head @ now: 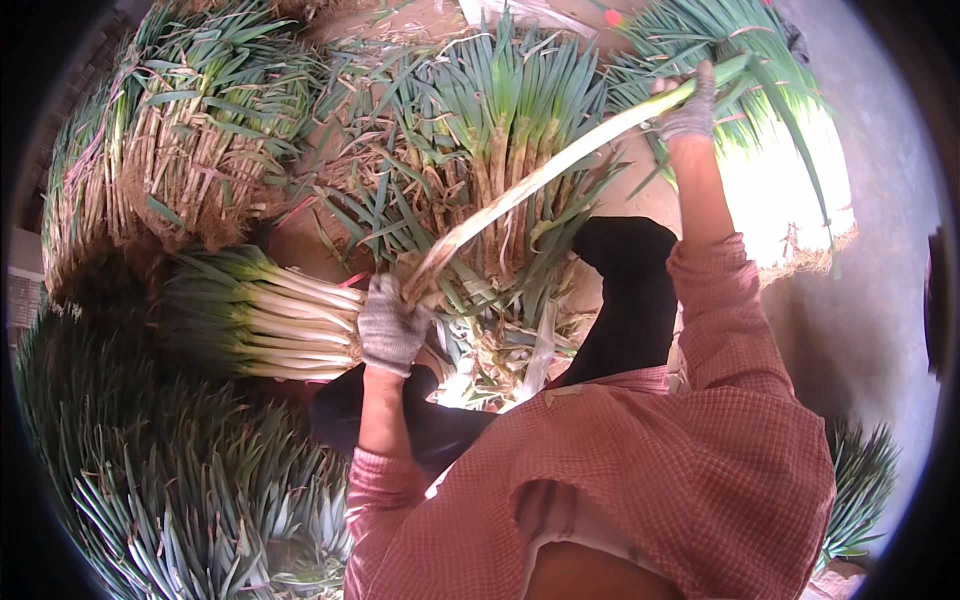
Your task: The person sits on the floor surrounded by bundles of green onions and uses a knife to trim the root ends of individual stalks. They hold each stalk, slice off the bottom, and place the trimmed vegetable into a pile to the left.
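One long green onion [551, 171] stretches diagonally across the view between both gloved hands. At its root end, my left hand [391, 324] grips the stalk, with dry brown outer skin close by. My right hand [686, 109] is closed around the upper stalk where the leaves begin. Left of my left hand lies a row of pale-stemmed green onions [300, 322], roots toward the hand. Beneath the held stalk, an upright bunch of unpeeled green onions [517, 150] with brown skins stands in front of me. Peeled skins and leaf scraps [487, 367] lie between my legs.
Tied bundles of brown-stemmed green onions [180, 150] stand at the upper left. A bright white-stemmed bundle [780, 172] is at the upper right. Dense green leaves [187, 480] fill the lower left. Grey floor [892, 225] runs along the right, with another leafy bunch [859, 487] lower down.
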`<move>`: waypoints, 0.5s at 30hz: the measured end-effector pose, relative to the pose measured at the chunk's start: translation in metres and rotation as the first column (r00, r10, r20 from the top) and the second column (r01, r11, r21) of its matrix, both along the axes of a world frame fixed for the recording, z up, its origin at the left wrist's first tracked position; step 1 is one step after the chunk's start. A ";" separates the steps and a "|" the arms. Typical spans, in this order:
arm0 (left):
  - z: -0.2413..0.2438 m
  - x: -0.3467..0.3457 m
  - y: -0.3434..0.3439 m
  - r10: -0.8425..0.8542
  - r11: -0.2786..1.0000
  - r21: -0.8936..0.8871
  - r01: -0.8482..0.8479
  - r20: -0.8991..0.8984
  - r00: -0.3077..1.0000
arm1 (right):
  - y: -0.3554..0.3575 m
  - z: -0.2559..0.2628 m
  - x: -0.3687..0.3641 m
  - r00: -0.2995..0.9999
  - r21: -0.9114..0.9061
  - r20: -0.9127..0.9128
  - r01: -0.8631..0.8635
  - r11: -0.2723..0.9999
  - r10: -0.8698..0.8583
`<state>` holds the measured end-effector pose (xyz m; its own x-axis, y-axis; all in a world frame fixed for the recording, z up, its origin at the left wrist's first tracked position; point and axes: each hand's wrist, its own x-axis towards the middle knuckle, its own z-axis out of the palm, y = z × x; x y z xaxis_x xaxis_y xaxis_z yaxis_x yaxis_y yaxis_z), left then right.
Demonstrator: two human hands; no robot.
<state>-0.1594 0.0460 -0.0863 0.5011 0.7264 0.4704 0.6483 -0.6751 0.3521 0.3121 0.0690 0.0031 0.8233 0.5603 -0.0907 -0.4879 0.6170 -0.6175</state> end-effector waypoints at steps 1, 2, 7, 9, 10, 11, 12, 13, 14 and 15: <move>-0.008 -0.007 -0.004 -0.003 0.980 -0.199 -0.011 -0.070 0.998 | -0.002 0.006 0.018 0.999 0.004 0.033 0.014 1.000 -0.014; -0.011 -0.015 -0.011 -0.015 0.923 -0.382 -0.042 -0.145 0.989 | -0.004 0.011 0.033 0.998 0.015 0.061 0.022 1.000 -0.023; -0.090 -0.034 -0.025 0.075 0.919 -0.359 -0.163 -0.245 0.967 | -0.019 0.038 0.065 0.994 -0.006 0.080 0.081 0.997 -0.081; -0.131 -0.043 -0.029 0.048 0.932 -0.321 -0.167 -0.348 0.936 | -0.027 0.053 0.045 0.990 -0.057 0.089 0.116 0.992 -0.110; -0.140 -0.041 -0.030 -0.002 0.916 -0.360 -0.175 -0.442 0.897 | -0.031 0.059 0.048 0.986 -0.027 0.112 0.127 0.992 -0.123; -0.136 -0.044 -0.043 -0.092 0.821 -0.491 -0.292 -0.617 0.781 | -0.021 0.055 0.046 0.989 0.003 0.113 0.098 0.995 -0.098; -0.126 -0.022 -0.040 -0.261 0.723 -0.590 -0.359 -0.714 0.649 | -0.036 0.066 0.057 0.979 0.040 0.147 0.138 0.990 -0.143; -0.115 0.003 -0.046 -0.251 0.808 -0.557 -0.190 -0.618 0.745 | -0.036 0.057 0.082 0.957 0.111 0.291 -0.015 0.994 -0.019; -0.081 0.030 -0.065 -0.244 0.867 -0.495 -0.054 -0.517 0.820 | -0.026 0.047 0.068 0.976 0.068 0.220 -0.023 0.997 0.008; -0.026 0.058 -0.070 -0.265 0.801 -0.599 -0.022 -0.387 0.883 | -0.012 0.048 0.039 0.980 0.083 0.186 -0.083 0.993 0.066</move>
